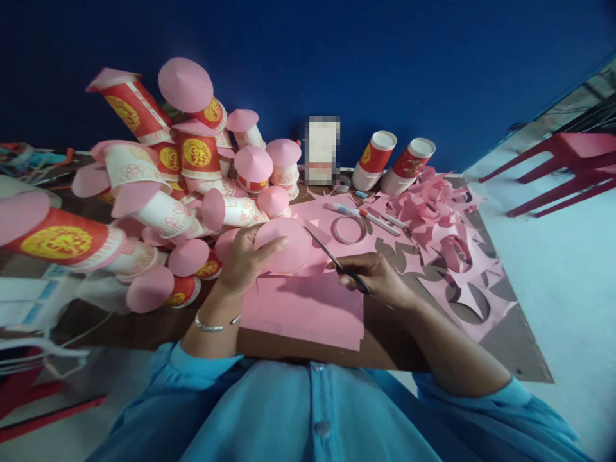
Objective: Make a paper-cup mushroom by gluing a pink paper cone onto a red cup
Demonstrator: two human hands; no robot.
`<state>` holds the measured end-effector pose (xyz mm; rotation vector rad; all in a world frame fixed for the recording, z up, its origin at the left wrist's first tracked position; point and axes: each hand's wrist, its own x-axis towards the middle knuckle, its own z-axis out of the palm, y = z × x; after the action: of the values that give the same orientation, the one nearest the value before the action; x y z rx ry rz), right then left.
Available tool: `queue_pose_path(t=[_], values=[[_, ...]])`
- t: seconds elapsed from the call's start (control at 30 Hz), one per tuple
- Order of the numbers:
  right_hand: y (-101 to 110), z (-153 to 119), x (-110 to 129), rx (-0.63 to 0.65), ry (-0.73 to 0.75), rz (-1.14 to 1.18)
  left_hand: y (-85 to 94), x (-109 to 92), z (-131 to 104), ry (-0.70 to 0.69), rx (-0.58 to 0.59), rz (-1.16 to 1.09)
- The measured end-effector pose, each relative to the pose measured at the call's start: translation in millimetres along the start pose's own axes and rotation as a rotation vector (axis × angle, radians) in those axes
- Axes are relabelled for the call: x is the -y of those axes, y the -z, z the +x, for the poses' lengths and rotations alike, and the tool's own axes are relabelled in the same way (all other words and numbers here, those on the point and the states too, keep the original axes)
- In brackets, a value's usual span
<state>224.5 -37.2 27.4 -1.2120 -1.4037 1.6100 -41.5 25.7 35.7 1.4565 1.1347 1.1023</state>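
Pinched between the thumb and fingers of my left hand (pixel 244 260) is a round pink paper disc (pixel 289 247), held over the table. My right hand (pixel 373 276) grips a pair of scissors (pixel 337 263) by the dark handles; the blades point up and left, their tip close to the disc's right edge. Beneath both hands lie pink paper sheets (pixel 303 314). Beyond the disc, a ring (pixel 349 229) rests on more pink paper near a marker (pixel 344 209).
Paper cups with pink cone tops (pixel 199 154) crowd the left side. Two cup stacks (pixel 375 160) stand by the blue wall, near a pixelated upright object (pixel 322 151). Pink paper scraps (pixel 447 218) cover the table's right side. A red stool (pixel 568 157) stands on the floor at right.
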Motion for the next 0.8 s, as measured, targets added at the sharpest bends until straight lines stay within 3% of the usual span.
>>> queue_pose_path(t=[0.5,0.8], values=[[-6,0,-3,-0.017,0.017,0.059,-0.5,-13,1,-0.042,0.068,0.189],[-3,-1,-1,0.0,0.005,0.045,-0.1,-15,2,-0.04,0.107,0.173]])
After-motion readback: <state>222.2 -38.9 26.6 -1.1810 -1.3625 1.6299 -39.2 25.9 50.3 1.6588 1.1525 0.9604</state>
